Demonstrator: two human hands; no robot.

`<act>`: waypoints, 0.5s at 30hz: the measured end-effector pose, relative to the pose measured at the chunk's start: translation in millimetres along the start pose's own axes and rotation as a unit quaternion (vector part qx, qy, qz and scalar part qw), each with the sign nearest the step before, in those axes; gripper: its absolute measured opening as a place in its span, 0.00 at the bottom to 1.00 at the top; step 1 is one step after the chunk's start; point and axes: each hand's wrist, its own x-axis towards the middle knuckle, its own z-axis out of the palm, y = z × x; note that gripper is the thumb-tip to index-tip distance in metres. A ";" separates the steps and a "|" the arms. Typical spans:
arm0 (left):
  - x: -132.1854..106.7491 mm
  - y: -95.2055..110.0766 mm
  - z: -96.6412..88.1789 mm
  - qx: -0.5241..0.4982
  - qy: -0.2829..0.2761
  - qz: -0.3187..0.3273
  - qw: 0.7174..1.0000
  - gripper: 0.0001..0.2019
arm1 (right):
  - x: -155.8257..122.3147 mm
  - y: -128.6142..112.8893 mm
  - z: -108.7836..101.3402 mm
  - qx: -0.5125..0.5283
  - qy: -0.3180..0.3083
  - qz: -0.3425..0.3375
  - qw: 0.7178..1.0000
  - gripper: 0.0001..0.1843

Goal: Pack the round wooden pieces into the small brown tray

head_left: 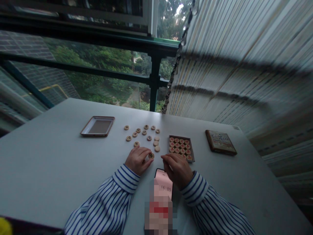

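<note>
My left hand [138, 160] rests on the white table [49, 163] with its fingers curled, pinching a round wooden game piece [151, 156] at its fingertips. Several more round pieces [144, 133] lie scattered just beyond it. My right hand [177, 168] lies knuckles up with bent fingers beside the near edge of a small box [181, 148] filled with red-marked pieces; whether it holds anything is hidden. Both arms wear blue-striped sleeves.
A phone [164, 184] lies between my wrists showing 16:05. An empty brown tray [98, 126] sits at the far left, a box lid [220, 142] at the right. A window railing and a blind stand behind the table.
</note>
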 end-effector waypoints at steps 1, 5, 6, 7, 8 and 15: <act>0.6 0.6 0.3 -0.002 0.000 0.001 1.000 0.10 | 0.1 0.8 0.1 0.002 0.004 0.002 1.000 0.11; 2.6 1.7 2.8 -0.013 0.006 0.008 1.000 0.11 | 1.7 3.0 -2.0 0.006 0.027 0.014 1.000 0.11; 3.0 1.9 3.3 -0.015 0.010 0.009 1.000 0.11 | 2.3 3.1 -2.9 0.006 0.033 0.018 0.999 0.11; 3.5 2.3 3.7 -0.017 0.014 0.009 1.000 0.11 | 2.9 3.1 -3.8 0.006 0.040 0.023 0.999 0.11; 4.1 2.8 4.0 -0.019 0.018 0.009 1.000 0.11 | 3.4 2.9 -4.6 0.006 0.046 0.027 0.999 0.11; 9.7 5.4 4.3 -0.030 0.037 0.016 0.999 0.10 | 4.9 3.3 -3.9 0.012 0.083 0.060 0.995 0.11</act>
